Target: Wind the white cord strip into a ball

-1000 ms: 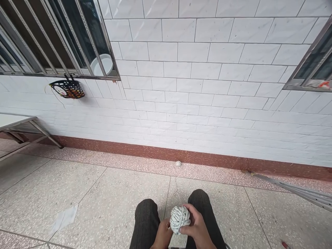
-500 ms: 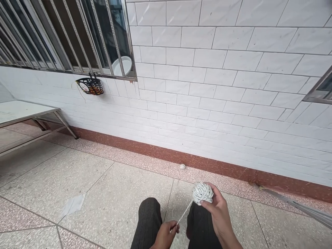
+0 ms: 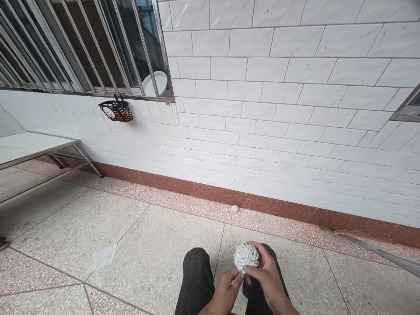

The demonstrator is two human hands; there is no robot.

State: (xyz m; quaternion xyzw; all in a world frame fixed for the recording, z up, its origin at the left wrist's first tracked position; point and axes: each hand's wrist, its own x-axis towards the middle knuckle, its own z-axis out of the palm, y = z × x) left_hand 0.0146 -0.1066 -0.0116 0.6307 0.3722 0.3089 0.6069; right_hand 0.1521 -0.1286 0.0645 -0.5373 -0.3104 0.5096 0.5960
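A ball of white cord is held above my knees, its strands wound in many crossing turns. My right hand grips it from the right, fingers behind and thumb at the lower front. At the ball's lower left, my left hand is closed in a pinch against it; the cord between those fingertips is mostly hidden. Near the foot of the wall lies a smaller pale ball on the floor. From it a thin strand trails towards the wound ball.
White wall tiles rise ahead over a red-brown skirting. A low table stands at left. A black basket hangs from the barred window. A pale sheet lies on the floor, and grey poles lie at right.
The cord stretch between my hands has closed up: my left hand has come up to the ball. My right hand has brought the ball slightly left and down.
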